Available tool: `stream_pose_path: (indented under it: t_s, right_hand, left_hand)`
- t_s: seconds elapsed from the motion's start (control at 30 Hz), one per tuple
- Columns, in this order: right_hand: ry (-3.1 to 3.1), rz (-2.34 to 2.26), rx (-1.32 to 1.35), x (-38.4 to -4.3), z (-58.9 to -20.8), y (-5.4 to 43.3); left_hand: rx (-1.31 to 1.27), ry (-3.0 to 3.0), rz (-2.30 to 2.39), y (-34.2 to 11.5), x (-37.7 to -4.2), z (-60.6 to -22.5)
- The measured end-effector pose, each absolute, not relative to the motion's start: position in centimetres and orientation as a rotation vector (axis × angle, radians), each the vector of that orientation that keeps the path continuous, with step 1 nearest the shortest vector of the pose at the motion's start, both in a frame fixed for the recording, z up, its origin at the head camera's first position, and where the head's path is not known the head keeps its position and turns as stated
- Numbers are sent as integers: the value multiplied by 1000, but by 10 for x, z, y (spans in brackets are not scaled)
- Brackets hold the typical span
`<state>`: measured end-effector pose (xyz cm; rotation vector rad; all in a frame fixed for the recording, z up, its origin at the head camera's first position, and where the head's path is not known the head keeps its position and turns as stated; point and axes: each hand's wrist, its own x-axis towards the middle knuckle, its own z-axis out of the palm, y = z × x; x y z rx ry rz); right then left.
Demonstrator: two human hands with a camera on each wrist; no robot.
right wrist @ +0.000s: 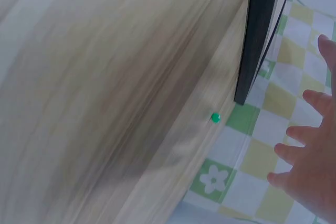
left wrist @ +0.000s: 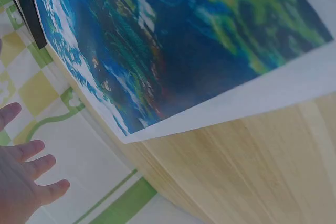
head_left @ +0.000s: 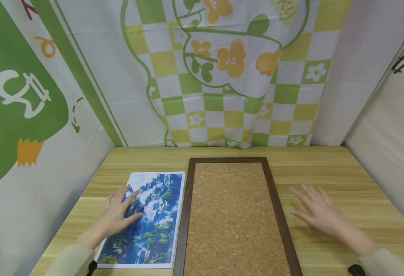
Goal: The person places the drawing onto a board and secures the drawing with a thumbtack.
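Observation:
A printed landscape picture [head_left: 153, 222] of blue mountains, clouds and trees lies on the left of the table. My left hand [head_left: 114, 218] is over its left part, fingers spread, and holds nothing; in the left wrist view that hand [left wrist: 26, 177] shows apart from the sheet. To the picture's right lies a cork board [head_left: 236, 218] in a dark brown frame. My right hand [head_left: 322, 214] hovers over the table right of the board, fingers apart and nothing in them. A small green pin-like piece [right wrist: 216, 117] sits on the wood near the frame's corner in the right wrist view.
The light wood table [head_left: 326, 165] ends at a back edge against a hanging cloth [head_left: 222, 115] with green and yellow checks and flowers. Printed cloth panels [head_left: 33, 96] also stand close on the left and right sides. The board's lower end runs out of view.

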<state>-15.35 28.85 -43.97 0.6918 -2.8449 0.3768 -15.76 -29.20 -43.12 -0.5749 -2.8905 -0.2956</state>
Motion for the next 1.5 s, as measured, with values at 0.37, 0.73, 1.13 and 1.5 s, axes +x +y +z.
stream_pose_path:
  t_s: [0.37, 0.73, 1.13, 1.5]
  right_hand:
    - [-2802, 538, 810, -152, -446, 273]
    - [-2874, 782, 856, -148, -452, 260]
    - [-2890, 800, 877, -149, -456, 254]
    - [-2909, 811, 881, -148, -456, 251]
  left_hand:
    - [-419, -2936, -399, -302, -157, -433]
    - [-385, -2964, -492, -315, -158, -442]
    - [-340, -3016, -610, -325, -159, -448]
    - [-285, -3034, -673, -330, -159, -453]
